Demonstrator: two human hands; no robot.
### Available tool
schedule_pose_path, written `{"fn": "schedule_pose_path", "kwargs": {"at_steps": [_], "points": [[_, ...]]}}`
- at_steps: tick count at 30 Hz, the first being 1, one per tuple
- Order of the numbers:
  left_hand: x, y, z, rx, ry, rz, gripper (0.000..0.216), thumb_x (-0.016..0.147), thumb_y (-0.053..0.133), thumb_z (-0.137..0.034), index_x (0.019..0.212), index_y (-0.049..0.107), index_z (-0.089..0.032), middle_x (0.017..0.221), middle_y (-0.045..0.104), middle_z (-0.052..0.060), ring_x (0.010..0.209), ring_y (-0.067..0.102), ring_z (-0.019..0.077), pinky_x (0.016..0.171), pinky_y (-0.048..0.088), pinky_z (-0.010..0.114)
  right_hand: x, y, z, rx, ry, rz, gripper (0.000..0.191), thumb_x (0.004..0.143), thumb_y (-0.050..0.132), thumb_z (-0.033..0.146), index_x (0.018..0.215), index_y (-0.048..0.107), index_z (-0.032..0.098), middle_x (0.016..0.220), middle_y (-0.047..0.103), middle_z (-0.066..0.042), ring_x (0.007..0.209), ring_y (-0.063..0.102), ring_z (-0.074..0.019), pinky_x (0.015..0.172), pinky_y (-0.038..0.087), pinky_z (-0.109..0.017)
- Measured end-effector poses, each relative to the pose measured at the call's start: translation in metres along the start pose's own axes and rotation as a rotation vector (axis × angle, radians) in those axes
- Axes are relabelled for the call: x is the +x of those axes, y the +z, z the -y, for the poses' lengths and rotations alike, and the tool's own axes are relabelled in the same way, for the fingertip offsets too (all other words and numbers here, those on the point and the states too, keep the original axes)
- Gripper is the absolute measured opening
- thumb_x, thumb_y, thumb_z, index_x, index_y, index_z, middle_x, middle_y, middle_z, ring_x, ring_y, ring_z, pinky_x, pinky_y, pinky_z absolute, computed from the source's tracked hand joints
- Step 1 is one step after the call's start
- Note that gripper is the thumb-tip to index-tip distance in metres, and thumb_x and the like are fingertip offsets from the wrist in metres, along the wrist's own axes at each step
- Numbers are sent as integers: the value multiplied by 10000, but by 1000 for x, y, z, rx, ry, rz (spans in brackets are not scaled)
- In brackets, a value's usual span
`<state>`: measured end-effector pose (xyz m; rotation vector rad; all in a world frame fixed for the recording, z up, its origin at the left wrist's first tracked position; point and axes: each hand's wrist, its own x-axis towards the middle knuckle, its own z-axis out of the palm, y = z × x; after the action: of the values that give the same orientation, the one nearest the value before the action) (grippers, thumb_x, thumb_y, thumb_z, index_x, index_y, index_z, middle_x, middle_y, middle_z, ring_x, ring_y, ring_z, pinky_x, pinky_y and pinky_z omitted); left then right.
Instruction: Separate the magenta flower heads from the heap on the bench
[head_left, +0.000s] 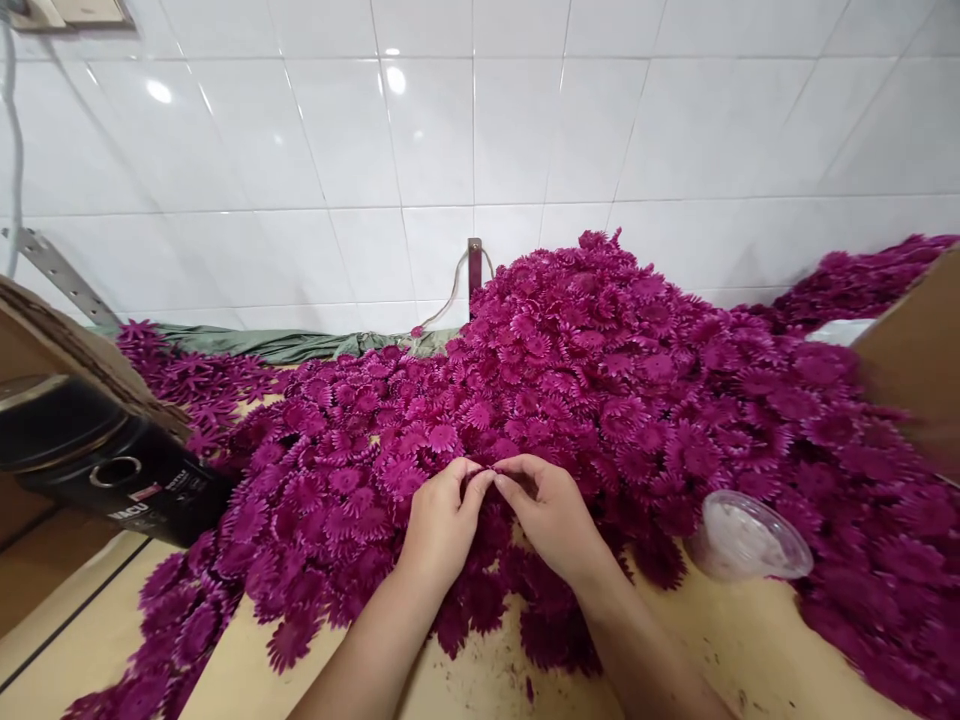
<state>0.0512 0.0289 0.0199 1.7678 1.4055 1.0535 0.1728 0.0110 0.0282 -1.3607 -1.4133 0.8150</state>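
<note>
A big heap of magenta cloth flower pieces (600, 380) covers the tan table (750, 650) and rises against the white tiled wall. My left hand (442, 525) and my right hand (551, 515) meet at the heap's front edge, fingertips touching in a pinch. Both are closed on something small between them that I cannot make out, probably a flower piece. Loose flower pieces (487, 600) lie under and around both wrists.
A clear plastic cup (750, 540) lies on its side right of my right hand. A black container (112, 470) and a cardboard flap (67, 340) stand at the left. Another cardboard box (915, 350) is at the right. Green cloth (285, 345) lies along the wall.
</note>
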Motion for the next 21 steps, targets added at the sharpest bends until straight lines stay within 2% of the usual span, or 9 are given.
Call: {"fn": "schedule_pose_path", "kwargs": {"at_steps": [3,6,8,10,12,15,18,21], "points": [[-4,-2,2,104,57,-111,148,761,488,-350,794,514,-209,716,569,-1,663,535,165,645,377,271,3,3,-3,-55,-28,-47,143,732,464,220,774,588,161,755,665,-59,718,606,-182,699,465,-309],[-5,0,5,103,203,-173,97,767,481,-293,786,511,-203,760,561,16,730,533,166,686,395,275,5,6,-7,-112,-36,-77,157,749,433,235,763,569,157,749,648,-71,712,586,-189,692,441,-318],[-5,2,6,48,238,-185,69,759,484,-253,774,524,-199,759,562,18,734,529,158,689,402,266,6,8,-11,-132,-31,-74,169,764,415,259,748,551,159,722,629,-68,682,566,-186,672,425,-317],[-3,4,7,-56,170,-169,69,737,505,-238,774,539,-191,744,565,14,708,528,146,679,408,257,6,9,-14,-137,-16,-66,189,776,405,297,717,528,166,672,597,-50,635,534,-174,638,407,-308],[-2,5,6,-198,31,-93,95,724,512,-260,763,545,-180,681,551,-1,633,510,129,624,408,244,5,8,-15,-107,3,-59,222,782,402,343,679,502,174,627,552,-27,598,494,-157,606,387,-294],[0,4,4,-364,-124,0,162,722,494,-321,663,513,-171,541,447,-44,508,416,97,515,354,216,4,8,-13,55,41,-6,269,777,411,409,668,487,175,606,491,3,574,440,-128,572,364,-265],[1,4,5,-462,-183,-25,249,697,503,-381,564,427,-185,484,368,-70,470,346,84,483,307,210,3,7,-8,278,117,146,324,754,448,481,687,497,168,585,454,29,532,393,-96,529,341,-234],[3,5,8,-542,-229,-36,273,676,512,-419,570,421,-184,491,389,-70,474,344,82,487,307,209,1,8,-5,434,202,246,357,689,542,518,683,497,164,573,468,42,499,374,-72,503,319,-215]]}}
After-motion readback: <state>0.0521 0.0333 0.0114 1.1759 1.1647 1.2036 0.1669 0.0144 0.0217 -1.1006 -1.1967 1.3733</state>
